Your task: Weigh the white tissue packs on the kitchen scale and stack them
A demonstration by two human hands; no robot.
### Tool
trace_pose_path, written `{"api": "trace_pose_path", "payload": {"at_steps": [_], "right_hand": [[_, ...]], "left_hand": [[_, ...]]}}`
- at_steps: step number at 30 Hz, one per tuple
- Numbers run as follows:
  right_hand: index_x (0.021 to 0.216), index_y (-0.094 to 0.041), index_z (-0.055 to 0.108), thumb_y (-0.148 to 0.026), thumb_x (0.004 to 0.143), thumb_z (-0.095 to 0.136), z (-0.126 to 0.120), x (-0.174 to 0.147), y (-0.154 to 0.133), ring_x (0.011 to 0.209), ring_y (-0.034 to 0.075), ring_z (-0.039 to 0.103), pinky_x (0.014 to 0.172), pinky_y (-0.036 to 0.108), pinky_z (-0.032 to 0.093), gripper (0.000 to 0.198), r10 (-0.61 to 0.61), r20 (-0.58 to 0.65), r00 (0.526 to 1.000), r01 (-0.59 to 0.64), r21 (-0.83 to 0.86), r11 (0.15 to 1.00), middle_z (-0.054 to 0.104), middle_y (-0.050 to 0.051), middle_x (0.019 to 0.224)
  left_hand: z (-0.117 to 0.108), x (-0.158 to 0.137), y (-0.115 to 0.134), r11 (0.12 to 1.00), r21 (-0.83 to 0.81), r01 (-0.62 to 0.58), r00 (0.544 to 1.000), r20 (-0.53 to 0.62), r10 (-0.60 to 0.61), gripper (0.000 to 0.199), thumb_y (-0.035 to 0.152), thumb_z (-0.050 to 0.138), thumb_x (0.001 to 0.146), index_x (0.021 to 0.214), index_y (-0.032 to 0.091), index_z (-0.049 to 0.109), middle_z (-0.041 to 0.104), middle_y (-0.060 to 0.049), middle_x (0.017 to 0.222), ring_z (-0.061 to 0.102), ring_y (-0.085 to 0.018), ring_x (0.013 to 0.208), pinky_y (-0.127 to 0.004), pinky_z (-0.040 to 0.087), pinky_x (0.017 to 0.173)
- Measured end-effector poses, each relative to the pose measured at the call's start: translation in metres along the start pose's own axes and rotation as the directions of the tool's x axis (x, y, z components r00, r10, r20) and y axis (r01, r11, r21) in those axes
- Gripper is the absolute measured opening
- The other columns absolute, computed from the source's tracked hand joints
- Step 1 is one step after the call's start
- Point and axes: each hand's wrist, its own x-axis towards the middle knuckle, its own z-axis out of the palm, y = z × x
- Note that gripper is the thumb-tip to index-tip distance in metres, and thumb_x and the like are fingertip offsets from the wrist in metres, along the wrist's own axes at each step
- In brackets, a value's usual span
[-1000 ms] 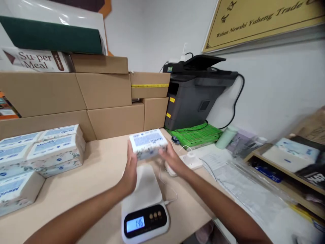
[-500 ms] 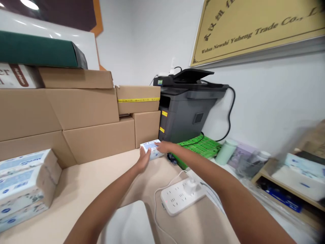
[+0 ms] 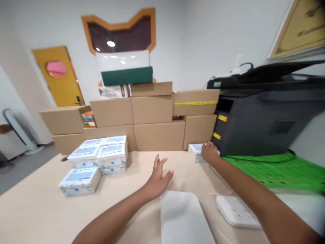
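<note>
And the right hand (image 3: pixel 210 151) is out at the far side of the desk (image 3: pixel 43 217), its fingers bent over the right-hand end of a white-and-blue tissue pack (image 3: pixel 196 154)! The pack sits flat on the desk, before the foot of the cardboard boxes (image 3: pixel 157 135) and just left of the dark printer (image 3: pixel 254 118). How firm that grip is, nobody can tell from here; the far side of the pack is hidden behind the fingers.

Over to the left hand (image 3: pixel 156 181), and its grip is wide, fingers spread and thumb held off to the side, up over the desk. Right next to it, at the bottom of the view, lies a white flat platform (image 3: pixel 184 217), its near end cut off by the frame.

To the left stands a stack of tissue packs (image 3: pixel 111 152), two layers high, four packs showing on top, and a single pack (image 3: pixel 80 181) lies just in front, at its near left side. Under the right forearm there's a white power strip (image 3: pixel 236 211), partly covered, and beyond it a bright green slab (image 3: pixel 269 169) stretches along beside the printer.
</note>
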Motion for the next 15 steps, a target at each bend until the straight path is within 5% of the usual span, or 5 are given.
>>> {"api": "trace_pose_path", "payload": {"at_steps": [4,9,11,13,15], "right_hand": [[0.146,-0.011,0.067,-0.001,0.101,0.058,-0.009,-0.044,-0.096,0.155,0.034,0.052,0.130,0.054,0.041,0.046,-0.374,-0.149,0.915,0.387,0.074,0.919,0.057,0.024,0.163],[0.148,-0.030,0.069,0.003,0.087,0.063,0.001,-0.124,-0.233,0.148,0.024,0.061,0.127,0.040,0.046,0.069,-0.740,-0.202,0.642,0.767,0.182,0.616,0.069,0.007,0.156],[0.151,-0.030,0.065,-0.001,0.083,0.065,0.004,-0.149,-0.280,0.144,0.028,0.065,0.123,0.046,0.050,0.074,-0.831,-0.188,0.524,0.811,0.410,0.418,0.073,0.008,0.150],[0.154,-0.027,0.060,-0.011,0.083,0.070,0.006,-0.163,-0.320,0.145,0.034,0.063,0.127,0.053,0.044,0.074,-0.766,-0.152,0.625,0.492,0.838,0.235,0.069,0.012,0.153],[0.157,-0.023,0.056,-0.027,0.085,0.075,0.010,-0.167,-0.353,0.145,0.036,0.061,0.128,0.055,0.041,0.074,-0.682,-0.122,0.721,0.341,0.919,0.196,0.067,0.014,0.155]], "left_hand": [[-0.091,-0.085,-0.020,0.923,0.384,-0.024,0.933,-0.322,0.159,0.060,0.060,0.046,0.107,0.156,0.027,0.054,0.010,-0.013,0.187,0.000,-0.038,0.174,-0.068,0.012,0.136],[-0.208,-0.140,-0.083,0.826,0.532,0.189,0.576,-0.741,0.345,0.065,0.061,0.041,0.106,0.145,0.012,0.060,0.027,-0.028,0.177,0.008,-0.045,0.172,-0.072,0.012,0.134],[-0.242,-0.152,-0.105,0.823,0.487,0.294,0.444,-0.832,0.334,0.077,0.067,0.034,0.104,0.144,0.006,0.058,0.025,-0.033,0.175,0.010,-0.048,0.170,-0.072,0.011,0.134],[-0.264,-0.157,-0.120,0.846,0.400,0.353,0.352,-0.894,0.277,0.077,0.068,0.035,0.101,0.144,0.008,0.055,0.024,-0.030,0.177,0.013,-0.046,0.170,-0.071,0.011,0.135],[-0.274,-0.158,-0.131,0.924,0.193,0.329,0.309,-0.947,0.088,0.062,0.064,0.043,0.097,0.134,0.015,0.058,0.038,-0.023,0.171,0.020,-0.046,0.168,-0.070,0.014,0.136]]}}
